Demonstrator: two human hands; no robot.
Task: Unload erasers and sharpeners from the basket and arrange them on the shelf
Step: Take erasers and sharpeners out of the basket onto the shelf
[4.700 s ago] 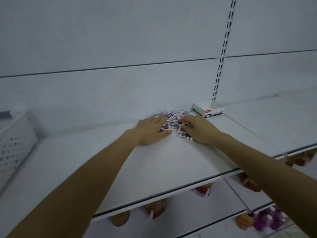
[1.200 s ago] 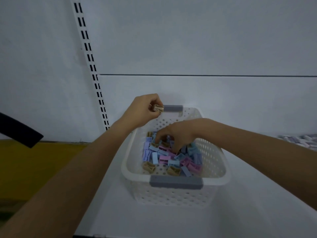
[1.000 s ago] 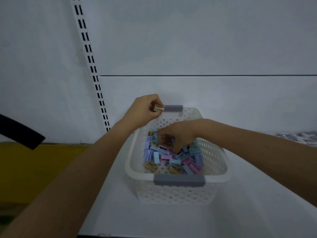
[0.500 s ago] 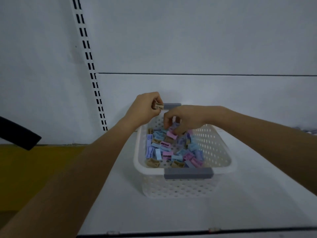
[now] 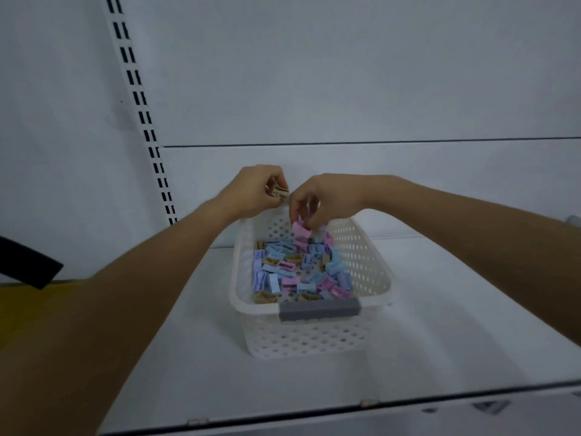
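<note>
Your left hand (image 5: 251,191) hangs above the far left corner of the basket (image 5: 309,341), its fingers curled round a tan pencil sharpener (image 5: 278,192) that shows between thumb and fingertips. Your right hand (image 5: 328,196) is just beside it, over the far end of the basket, with fingers bent downward and pinching a pink sharpener (image 5: 299,229) lifted clear of the heap. There may be a second piece under those fingers, but the blur makes that hard to tell.

The white perforated basket stands on the white shelf (image 5: 456,309), its long side running away from you and a grey handle (image 5: 319,309) on the near rim. Inside lies a loose pile of small sharpeners (image 5: 298,270) in blue, lilac, pink and tan, spread over most of the basket floor, a couple of tan ones against the near wall.

Behind the basket rises the pale back panel (image 5: 345,73), with a slotted upright (image 5: 138,99) to its left. At the far left edge are a yellow surface (image 5: 28,313) and, above it, a dark object (image 5: 26,267).
</note>
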